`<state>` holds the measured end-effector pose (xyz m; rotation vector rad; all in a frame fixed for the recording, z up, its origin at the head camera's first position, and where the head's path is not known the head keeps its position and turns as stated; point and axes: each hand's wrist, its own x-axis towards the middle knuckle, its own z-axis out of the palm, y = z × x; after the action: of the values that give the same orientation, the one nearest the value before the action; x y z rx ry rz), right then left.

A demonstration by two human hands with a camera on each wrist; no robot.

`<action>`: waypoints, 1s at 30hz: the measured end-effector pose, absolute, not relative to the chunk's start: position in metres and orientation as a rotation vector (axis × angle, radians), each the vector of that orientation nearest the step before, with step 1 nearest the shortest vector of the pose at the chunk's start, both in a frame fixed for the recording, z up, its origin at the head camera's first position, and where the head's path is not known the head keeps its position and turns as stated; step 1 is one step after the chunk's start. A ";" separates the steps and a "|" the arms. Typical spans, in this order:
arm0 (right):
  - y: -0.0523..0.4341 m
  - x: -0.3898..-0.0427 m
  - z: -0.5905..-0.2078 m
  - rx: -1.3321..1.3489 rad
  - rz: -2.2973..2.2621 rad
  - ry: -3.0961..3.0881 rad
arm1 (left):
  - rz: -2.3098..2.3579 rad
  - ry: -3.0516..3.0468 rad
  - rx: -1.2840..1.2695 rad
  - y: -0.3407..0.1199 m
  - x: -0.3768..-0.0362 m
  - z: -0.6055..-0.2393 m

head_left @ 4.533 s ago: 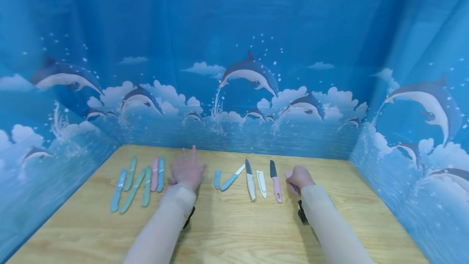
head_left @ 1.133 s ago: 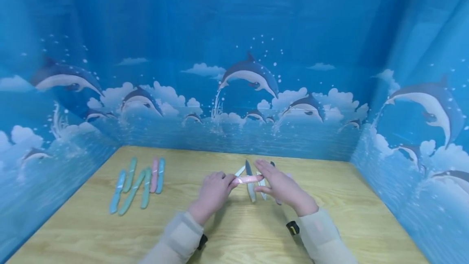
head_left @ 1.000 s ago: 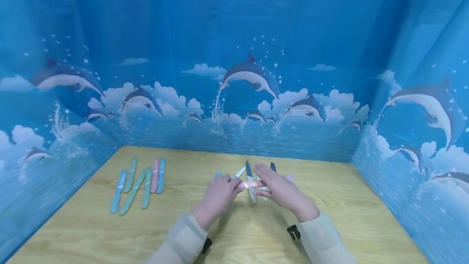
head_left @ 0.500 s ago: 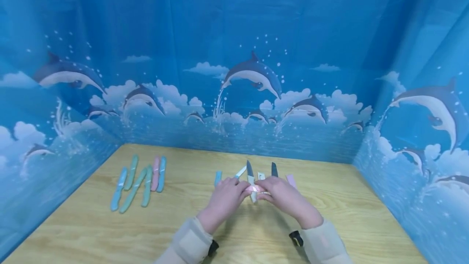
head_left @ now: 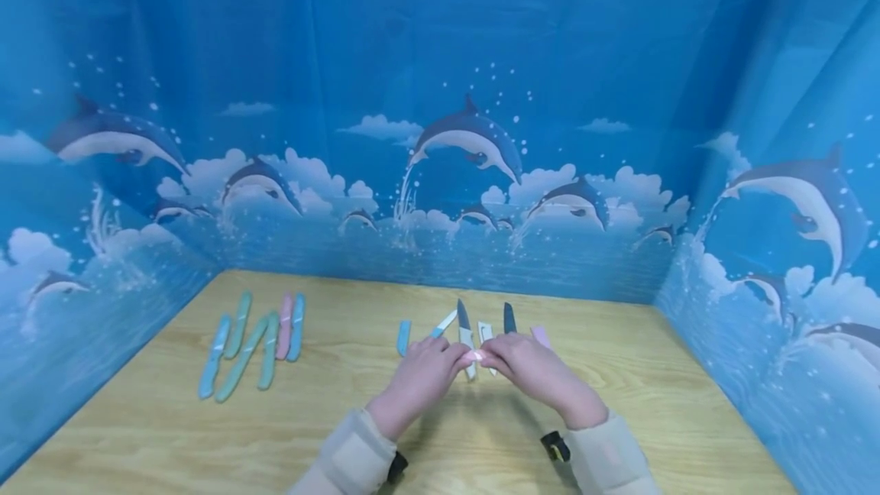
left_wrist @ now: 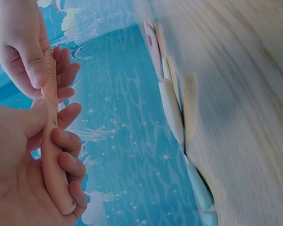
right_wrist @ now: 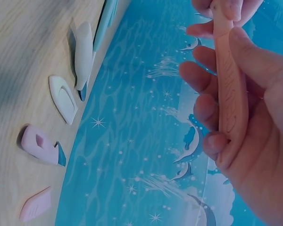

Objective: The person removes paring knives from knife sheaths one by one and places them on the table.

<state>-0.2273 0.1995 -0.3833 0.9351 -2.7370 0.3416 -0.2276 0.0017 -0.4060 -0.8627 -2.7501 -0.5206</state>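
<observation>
Both hands hold a sheathed pink knife (left_wrist: 54, 141) above the middle of the table. My left hand (head_left: 422, 376) wraps its fingers round the handle, seen from the palm side in the left wrist view. My right hand (head_left: 539, 376) curls round the patterned pink sheath (right_wrist: 231, 89), its thumb along one edge. The hands nearly meet, so the head view shows only a small pink piece. Behind them lie a white knife (head_left: 464, 319) with a dark blade, a white sheath (right_wrist: 62, 99), and a pink-handled knife (right_wrist: 40, 143) partly hidden by my right hand in the head view.
A loose pink sheath (head_left: 541, 336) lies right of these. A blue sheath (head_left: 403, 338) and a blue-handled knife (head_left: 443, 324) lie to the left. Farther left, several sheathed knives, including a blue one (head_left: 215, 357) and a pink one (head_left: 284, 327), lie on the wooden table (head_left: 172, 434).
My left hand came from the left group and my right hand let go of the loose pink sheath; both moved to the middle. Lately the right fingers closed on the sheathed knife and the hands drew together.
</observation>
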 end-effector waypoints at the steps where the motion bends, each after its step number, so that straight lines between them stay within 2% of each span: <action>1: 0.200 -0.228 -0.383 0.944 0.336 -2.730 | -0.527 -2.754 -0.861 0.002 -0.228 -0.406; 13: 0.209 -0.231 -0.384 1.046 0.326 -2.700 | -0.518 -2.792 -0.870 0.006 -0.231 -0.409; 30: 0.208 -0.232 -0.381 1.014 0.432 -2.801 | -0.557 -2.861 -0.816 0.007 -0.228 -0.407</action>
<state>-0.2316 0.2077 -0.3814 1.0141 -2.8013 0.4325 -0.2280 0.0070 -0.4070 -0.8159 -2.8605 -0.5568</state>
